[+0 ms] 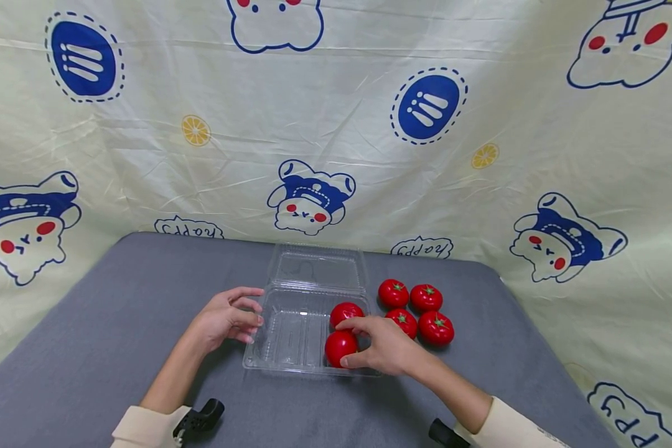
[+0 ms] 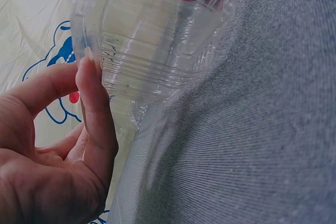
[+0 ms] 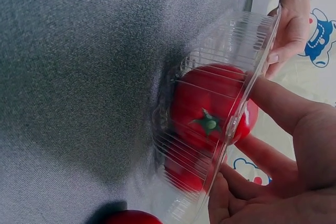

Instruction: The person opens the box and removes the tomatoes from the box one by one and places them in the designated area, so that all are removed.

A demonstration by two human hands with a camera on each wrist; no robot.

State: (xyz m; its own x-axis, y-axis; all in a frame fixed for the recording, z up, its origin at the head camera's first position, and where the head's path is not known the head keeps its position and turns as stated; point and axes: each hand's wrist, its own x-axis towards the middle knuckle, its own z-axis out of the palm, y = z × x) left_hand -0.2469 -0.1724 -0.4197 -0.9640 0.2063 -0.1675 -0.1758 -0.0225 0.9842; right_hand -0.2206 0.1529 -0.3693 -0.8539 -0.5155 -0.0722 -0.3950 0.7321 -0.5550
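A clear plastic clamshell container [image 1: 291, 361] lies with its lid folded back. Two red tomatoes sit along its right side: a rear tomato [image 1: 345, 313] and a front tomato [image 1: 340, 350]. My right hand [image 1: 386, 345] grips the front tomato, its thumb at the near side and fingers at the far side. In the right wrist view, the green stem of this tomato [image 3: 210, 90] faces sideways behind the ribbed wall. My left hand [image 1: 229, 317] is at the container's left edge with fingers loosely bent; in the left wrist view its fingertips [image 2: 89, 66] are right at the rim.
Several more tomatoes stand in a group right of the container, among them a front-right one [image 1: 437, 330] and a rear-left one [image 1: 393, 293]. The open lid [image 1: 319, 264] lies toward the back. A grey cloth [image 1: 117, 323] covers the table, with a printed curtain [image 1: 229, 155] behind.
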